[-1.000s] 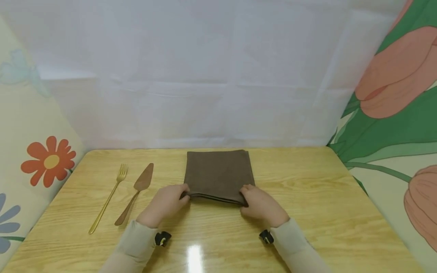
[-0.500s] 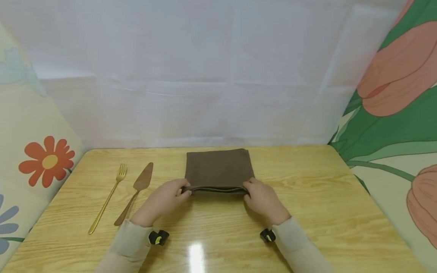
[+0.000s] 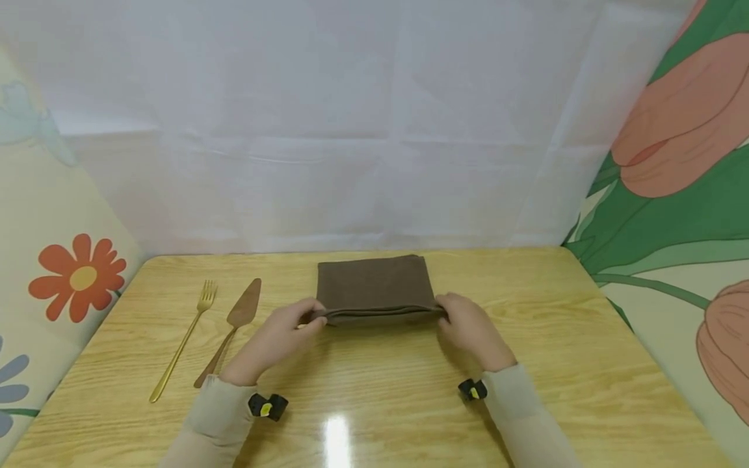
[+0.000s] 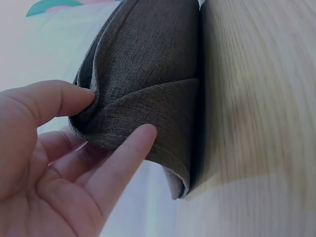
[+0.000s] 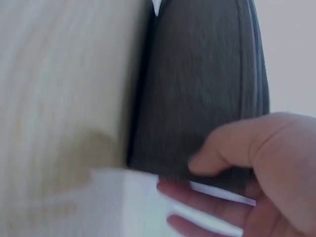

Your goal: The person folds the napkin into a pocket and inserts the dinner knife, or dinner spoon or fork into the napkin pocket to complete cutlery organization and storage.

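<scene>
A dark brown folded cloth napkin [image 3: 374,283] lies near the table's far edge, its near edge raised off the wood by both hands. My left hand [image 3: 281,338] pinches the near left corner between thumb and fingers. In the left wrist view the napkin's layers [image 4: 148,64] curve up from the table, and one fingertip rests along the lower layer. The near right corner is in the grip of my right hand [image 3: 471,328]. Seen from the right wrist, the thumb presses on the napkin's face [image 5: 197,89] with fingers behind it.
Left of the napkin lie a gold fork [image 3: 186,338] and a copper-coloured cake server [image 3: 242,309], the server close to my left forearm. A white sheet [image 3: 351,130] hangs behind the wooden table [image 3: 556,338]. Flower-patterned panels [image 3: 673,214] flank both sides.
The napkin's near edge has been raised and moved away from me, so less of its top shows. Both hands moved forward with it, the right also slightly rightward.
</scene>
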A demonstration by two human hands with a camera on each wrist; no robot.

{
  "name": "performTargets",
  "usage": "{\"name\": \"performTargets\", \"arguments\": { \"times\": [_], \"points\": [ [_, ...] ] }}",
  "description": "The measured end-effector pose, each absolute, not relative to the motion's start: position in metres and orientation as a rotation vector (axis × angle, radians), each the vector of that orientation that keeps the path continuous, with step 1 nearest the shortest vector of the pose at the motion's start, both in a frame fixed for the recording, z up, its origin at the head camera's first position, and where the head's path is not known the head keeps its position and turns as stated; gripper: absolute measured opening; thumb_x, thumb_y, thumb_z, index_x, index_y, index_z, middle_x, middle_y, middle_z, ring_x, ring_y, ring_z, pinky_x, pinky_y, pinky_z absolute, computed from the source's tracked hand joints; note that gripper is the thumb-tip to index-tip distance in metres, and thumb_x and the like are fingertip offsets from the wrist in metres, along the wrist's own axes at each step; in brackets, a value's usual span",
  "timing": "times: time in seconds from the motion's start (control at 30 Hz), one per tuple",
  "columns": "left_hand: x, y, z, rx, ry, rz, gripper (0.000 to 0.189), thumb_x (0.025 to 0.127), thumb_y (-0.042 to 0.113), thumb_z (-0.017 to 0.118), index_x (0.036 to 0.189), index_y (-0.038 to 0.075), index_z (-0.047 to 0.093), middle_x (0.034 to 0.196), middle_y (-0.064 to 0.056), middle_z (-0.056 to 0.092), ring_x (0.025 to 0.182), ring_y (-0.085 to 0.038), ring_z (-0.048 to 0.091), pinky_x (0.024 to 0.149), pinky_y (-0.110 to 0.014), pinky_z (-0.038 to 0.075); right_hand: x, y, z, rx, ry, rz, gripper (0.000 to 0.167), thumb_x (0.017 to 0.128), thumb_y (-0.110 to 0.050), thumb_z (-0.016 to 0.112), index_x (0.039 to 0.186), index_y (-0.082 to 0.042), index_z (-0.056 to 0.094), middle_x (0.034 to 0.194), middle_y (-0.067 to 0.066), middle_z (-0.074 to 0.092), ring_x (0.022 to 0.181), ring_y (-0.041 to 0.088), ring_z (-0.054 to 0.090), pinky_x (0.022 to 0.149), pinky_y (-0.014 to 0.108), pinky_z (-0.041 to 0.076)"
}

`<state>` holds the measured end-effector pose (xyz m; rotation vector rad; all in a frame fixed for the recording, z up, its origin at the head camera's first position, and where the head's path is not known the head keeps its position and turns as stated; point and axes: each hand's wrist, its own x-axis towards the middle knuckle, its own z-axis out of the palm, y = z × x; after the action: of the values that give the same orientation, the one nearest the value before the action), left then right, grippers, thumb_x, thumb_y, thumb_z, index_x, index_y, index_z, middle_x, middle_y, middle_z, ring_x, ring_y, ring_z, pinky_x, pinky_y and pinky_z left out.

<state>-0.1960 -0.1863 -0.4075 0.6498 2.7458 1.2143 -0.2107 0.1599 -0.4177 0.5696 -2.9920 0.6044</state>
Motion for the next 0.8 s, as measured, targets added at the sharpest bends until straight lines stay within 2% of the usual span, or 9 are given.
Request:
{"name": "performTargets", "arguments": {
  "times": [0.1,0.2,0.37,0.5,0.6,0.67,0.73,0.8],
  "points": [
    [-0.198,-0.189,-0.409,0.663,2.766,1.207,0.003,0.099,0.017,0.069,0.1,0.015,0.068,0.095,0.001,0.067,0.094,-0.016,0.064,0.092,-0.048,0.054,-0.215,0.171,-0.418,0.643,-2.975,0.74,0.024,0.094,0.0,0.067,0.118,-0.002,0.069,0.114,0.012,0.071,0.108,0.031,0.067,0.093,0.047,0.055],
    [-0.199,-0.191,-0.41,0.683,2.721,1.209,0.013,0.091,0.008,0.076,0.101,0.014,0.07,0.096,0.002,0.069,0.093,-0.017,0.066,0.084,-0.041,0.057,-0.221,0.182,-0.421,0.725,-2.948,0.896,0.019,0.096,0.001,0.066,0.111,-0.009,0.071,0.109,0.005,0.072,0.107,0.028,0.067,0.094,0.047,0.055],
    [-0.201,-0.195,-0.409,0.749,2.681,1.183,0.025,0.087,-0.009,0.07,0.103,0.01,0.072,0.101,-0.003,0.072,0.095,-0.022,0.068,0.08,-0.038,0.058,-0.228,0.196,-0.428,0.808,-2.887,1.141,0.019,0.099,-0.003,0.064,0.11,-0.015,0.074,0.112,0.0,0.072,0.114,0.028,0.065,0.103,0.052,0.049],
    [-0.202,-0.2,-0.41,0.768,2.717,1.14,0.019,0.089,-0.005,0.07,0.099,0.01,0.074,0.098,-0.001,0.072,0.094,-0.02,0.068,0.082,-0.04,0.057,-0.231,0.202,-0.433,0.814,-2.84,1.321,0.02,0.1,-0.005,0.063,0.112,-0.015,0.074,0.115,0.001,0.072,0.118,0.028,0.063,0.106,0.053,0.046],
    [-0.204,-0.204,-0.411,0.696,2.59,1.237,0.014,0.094,-0.006,0.065,0.103,0.004,0.071,0.099,-0.007,0.071,0.093,-0.023,0.068,0.077,-0.037,0.059,-0.232,0.203,-0.435,0.83,-2.825,1.475,0.011,0.102,-0.007,0.061,0.108,-0.01,0.07,0.108,0.003,0.069,0.108,0.027,0.065,0.096,0.048,0.053],
    [-0.205,-0.206,-0.412,0.629,2.488,1.311,0.013,0.097,-0.005,0.061,0.108,-0.001,0.067,0.101,-0.012,0.069,0.092,-0.025,0.068,0.073,-0.035,0.06,-0.233,0.202,-0.438,0.846,-2.82,1.581,0.007,0.104,-0.01,0.058,0.098,-0.006,0.061,0.094,0.003,0.063,0.092,0.022,0.062,0.083,0.04,0.053],
    [-0.206,-0.207,-0.413,0.558,2.405,1.369,0.013,0.1,-0.004,0.056,0.112,-0.004,0.062,0.099,-0.015,0.066,0.085,-0.026,0.067,0.069,-0.033,0.06,-0.234,0.201,-0.44,0.85,-2.815,1.671,0.018,0.105,-0.013,0.056,0.09,-0.006,0.049,0.081,0.002,0.05,0.075,0.019,0.052,0.07,0.033,0.046],
    [-0.208,-0.208,-0.415,0.517,2.375,1.392,0.013,0.102,-0.002,0.055,0.114,-0.005,0.059,0.095,-0.015,0.065,0.078,-0.026,0.066,0.066,-0.033,0.06,-0.235,0.199,-0.442,0.834,-2.805,1.718,0.026,0.106,-0.014,0.054,0.085,-0.006,0.04,0.074,0.001,0.039,0.067,0.016,0.041,0.064,0.03,0.039]
  ]
}}
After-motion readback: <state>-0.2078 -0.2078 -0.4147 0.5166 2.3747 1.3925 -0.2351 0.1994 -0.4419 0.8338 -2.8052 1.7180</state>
